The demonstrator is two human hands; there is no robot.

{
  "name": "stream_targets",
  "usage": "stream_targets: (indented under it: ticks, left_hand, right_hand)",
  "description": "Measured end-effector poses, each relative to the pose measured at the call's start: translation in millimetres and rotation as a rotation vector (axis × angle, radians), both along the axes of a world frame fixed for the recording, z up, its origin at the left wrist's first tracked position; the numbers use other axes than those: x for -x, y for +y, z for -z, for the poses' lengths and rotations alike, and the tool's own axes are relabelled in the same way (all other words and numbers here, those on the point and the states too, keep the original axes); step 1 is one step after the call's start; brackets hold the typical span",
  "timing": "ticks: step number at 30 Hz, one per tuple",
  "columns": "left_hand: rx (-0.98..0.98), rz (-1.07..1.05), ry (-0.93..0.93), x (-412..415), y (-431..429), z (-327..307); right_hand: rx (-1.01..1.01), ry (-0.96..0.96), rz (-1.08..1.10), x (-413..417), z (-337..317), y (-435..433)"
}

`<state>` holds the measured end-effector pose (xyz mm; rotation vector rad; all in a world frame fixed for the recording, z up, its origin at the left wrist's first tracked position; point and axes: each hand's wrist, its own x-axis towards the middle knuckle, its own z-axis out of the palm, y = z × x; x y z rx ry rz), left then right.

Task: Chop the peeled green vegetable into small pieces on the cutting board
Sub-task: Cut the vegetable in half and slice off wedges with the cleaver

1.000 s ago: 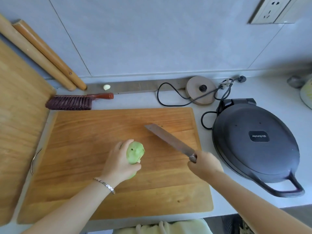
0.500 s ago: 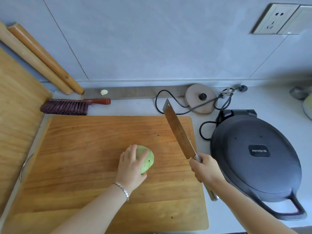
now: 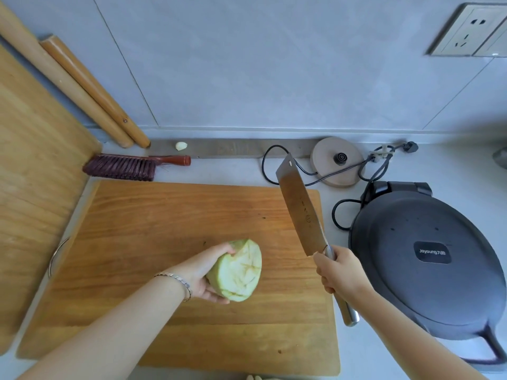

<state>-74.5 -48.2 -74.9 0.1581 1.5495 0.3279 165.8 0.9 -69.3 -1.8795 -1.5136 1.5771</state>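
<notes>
Starting from the left edge, counted first: one large wooden board [image 3: 33,187] standing along that side of the frame. Above it, at upper left, two wooden rolling pins [image 3: 90,91] leaning side by side against the grey wall. Just below their lower ends, one brush [image 3: 123,167] with dark red bristles and a red handle, lying on the table [image 3: 233,171]. Beside it toward the wall, one small pale garlic clove [image 3: 181,145].

Across the lower centre, one cutting board [image 3: 164,215], flat on the table. At lower centre, left hand [image 3: 203,272], bracelet [image 3: 178,281] on the wrist, fingers and thumb curled round one peeled green vegetable [image 3: 236,270]. Cut face, scored with lines, turned up toward the camera. Held over the cutting board's lower middle; hard to tell whether resting on it or lifted.

Right of that, right hand [image 3: 340,272] wrapped tight round the steel handle of one cleaver [image 3: 299,207]. Blade raised, pointing to the upper frame, over the cutting board's right edge and apart from the vegetable.

Behind the blade, one round kettle base [image 3: 337,163] with a black cord [image 3: 269,171] looping on the table. At right, one dark electric griddle [image 3: 425,259], lid closed, contents hidden. In the upper right corner, one wall socket [image 3: 466,31].
</notes>
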Motion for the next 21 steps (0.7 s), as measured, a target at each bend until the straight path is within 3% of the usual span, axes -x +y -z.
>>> stream_targets:
  ticks: [5,11,17,21]
  left_hand:
    - [-0.03,-0.142,0.053,4.7,-12.9,16.1]
    - [-0.371,-0.162,0.395,1.0,-33.4,23.0]
    - [-0.474,-0.32,0.34,4.4,-23.0,22.9]
    - [-0.474,-0.243,0.313,10.4,-14.1,21.4]
  right_hand:
    - [0.011,-0.018,-0.075,-5.9,-2.6,-6.9]
    - [-0.034,-0.036,-0.174,-7.5,1.3,-16.0]
    - [-0.075,-0.072,-0.279,2.6,-4.0,-15.0]
    - [-0.08,-0.131,-0.351,11.5,-6.9,-14.1]
